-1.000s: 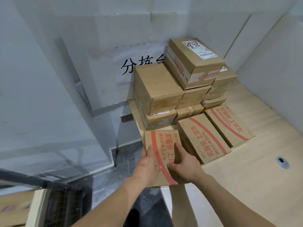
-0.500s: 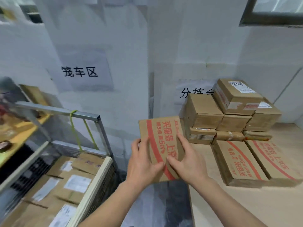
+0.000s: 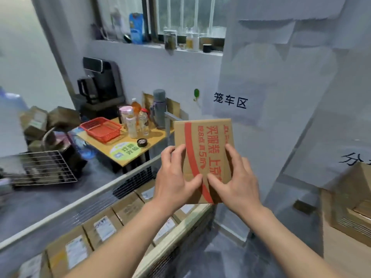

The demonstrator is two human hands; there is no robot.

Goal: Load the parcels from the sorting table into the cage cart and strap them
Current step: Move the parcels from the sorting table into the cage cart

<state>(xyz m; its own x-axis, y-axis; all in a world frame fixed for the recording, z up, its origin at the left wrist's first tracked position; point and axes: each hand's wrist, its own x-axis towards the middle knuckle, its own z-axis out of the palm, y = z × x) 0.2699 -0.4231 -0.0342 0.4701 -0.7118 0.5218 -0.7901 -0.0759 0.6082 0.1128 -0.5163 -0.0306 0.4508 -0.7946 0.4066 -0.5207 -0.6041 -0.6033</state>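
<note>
A flat cardboard parcel [image 3: 206,141] with a red stripe and red print is held upright in the air, above the near right corner of the cage cart [image 3: 100,195]. My left hand [image 3: 176,179] grips its left edge and my right hand [image 3: 234,177] grips its right edge, thumbs across the front. Inside the cart lie several labelled cardboard parcels [image 3: 104,227] packed flat side by side. At the far right edge a stack of boxes [image 3: 353,199] on the sorting table is partly in view.
A yellow side table [image 3: 128,149] behind the cart carries a red basket [image 3: 101,129], bottles and a grey flask. A wire rack [image 3: 40,169] and more boxes stand at the left. A white wall with a black sign [image 3: 229,101] rises just beyond the parcel.
Both hands lifted the red-striped parcel off the sorting table and carried it left. The view swung from the table's stack to the cage cart, which now lies below the parcel.
</note>
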